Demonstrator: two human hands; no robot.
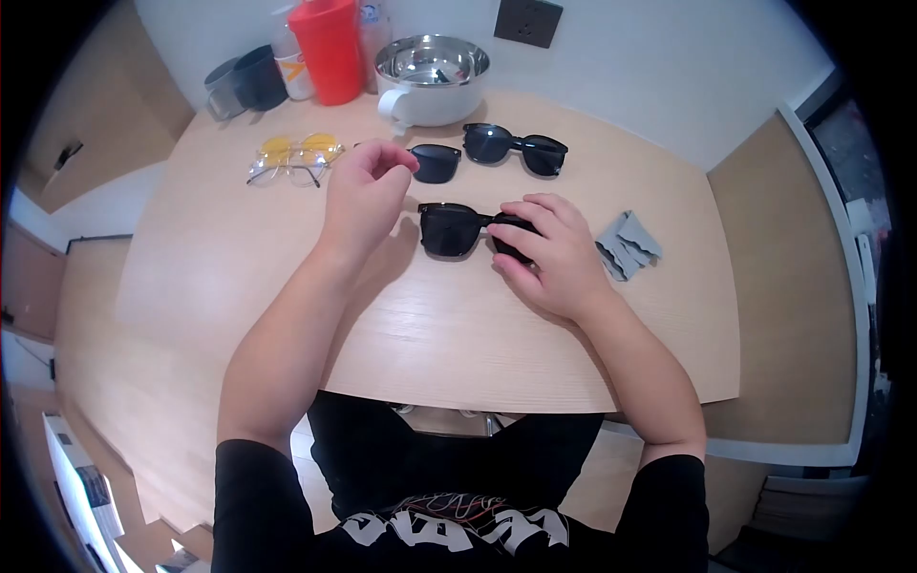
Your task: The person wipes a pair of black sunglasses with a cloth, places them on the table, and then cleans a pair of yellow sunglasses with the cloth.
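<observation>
The right hand (549, 244) grips the nearest black sunglasses (449, 232) over one lens, thumb at the near edge, the pair lying mid-worktop (458, 353) with the other lens exposed. The left hand (374, 186) is raised beside them, fingers curled toward the thumb; whether it pinches anything cannot be told. A grey cloth (628, 246) lies right of the right hand; two further dark pairs (516, 145) sit behind.
</observation>
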